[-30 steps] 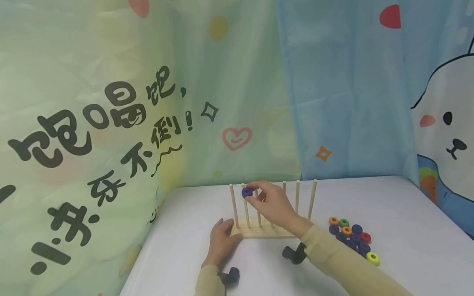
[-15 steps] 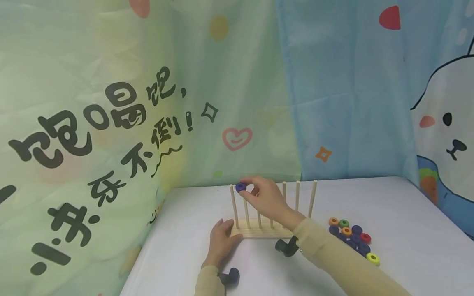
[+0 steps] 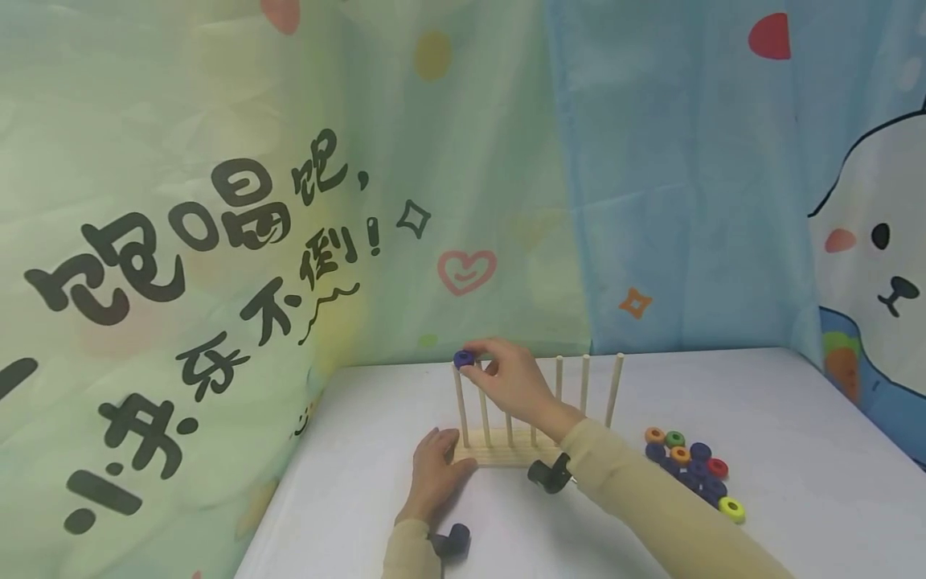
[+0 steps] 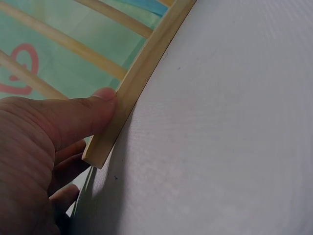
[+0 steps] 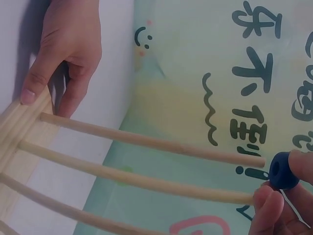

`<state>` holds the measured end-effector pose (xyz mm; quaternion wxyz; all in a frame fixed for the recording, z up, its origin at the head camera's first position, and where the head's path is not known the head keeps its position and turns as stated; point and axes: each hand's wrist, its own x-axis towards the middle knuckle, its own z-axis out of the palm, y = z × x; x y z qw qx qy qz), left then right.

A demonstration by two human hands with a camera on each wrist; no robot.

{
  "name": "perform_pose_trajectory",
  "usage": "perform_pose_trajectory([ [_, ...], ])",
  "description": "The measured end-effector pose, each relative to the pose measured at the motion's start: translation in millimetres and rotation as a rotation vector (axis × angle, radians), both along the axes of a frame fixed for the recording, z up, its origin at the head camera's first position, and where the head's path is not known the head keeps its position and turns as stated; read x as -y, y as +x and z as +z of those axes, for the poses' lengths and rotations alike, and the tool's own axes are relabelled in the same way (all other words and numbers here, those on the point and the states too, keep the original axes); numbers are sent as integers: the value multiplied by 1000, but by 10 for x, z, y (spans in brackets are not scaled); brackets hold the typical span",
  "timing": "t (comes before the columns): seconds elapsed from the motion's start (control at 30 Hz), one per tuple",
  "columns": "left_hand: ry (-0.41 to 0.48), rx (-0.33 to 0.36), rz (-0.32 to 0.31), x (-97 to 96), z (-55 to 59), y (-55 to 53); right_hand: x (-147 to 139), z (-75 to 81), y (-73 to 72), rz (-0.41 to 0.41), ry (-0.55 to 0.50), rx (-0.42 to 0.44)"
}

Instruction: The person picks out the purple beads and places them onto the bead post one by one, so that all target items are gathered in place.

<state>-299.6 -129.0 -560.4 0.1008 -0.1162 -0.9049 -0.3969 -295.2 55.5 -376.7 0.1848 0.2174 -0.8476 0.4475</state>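
Observation:
My right hand pinches a dark blue ring bead between thumb and fingertips. In the head view the bead overlaps the top of the leftmost peg; in the right wrist view its hole faces that peg's tip, right beside it. The pegs rise upright from a pale wooden peg stand. At the stand's left end my left hand grips the base, thumb on the near edge and the other fingers round the end. No beads show on the visible pegs; my right hand hides part of the middle ones.
Right of the stand, several loose ring beads lie grouped on the white table: dark blue ones, orange, green, red and yellow. A printed curtain hangs behind the table. Black wrist cameras sit below both hands.
My right hand has carried the blue bead left and slightly up, from near the second peg to the top of the leftmost peg. The left hand keeps its hold on the stand.

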Motion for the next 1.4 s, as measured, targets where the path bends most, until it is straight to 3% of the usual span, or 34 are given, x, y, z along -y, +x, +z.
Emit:
perform_pose_trajectory([
  [0.33,-43,-23,-37,-1,-7,0,107,-25,-77,-19,-12,11],
  [0.5,-32,-55,-8,47,-9,13,171,-23,-101,-3,24,-5],
  [0.7,-29,-24,-35,29,-20,1,158,-4,-90,-39,27,-1],
  [0.93,-34,-38,-24,-20,-39,-12,128,-19,-91,-37,66,10],
  [1.1,-30,-27,-50,-28,-46,-35,120,-21,-81,-64,80,15],
  [1.4,-39,-10,-28,13,-59,-40,175,-53,-74,-70,116,9],
])
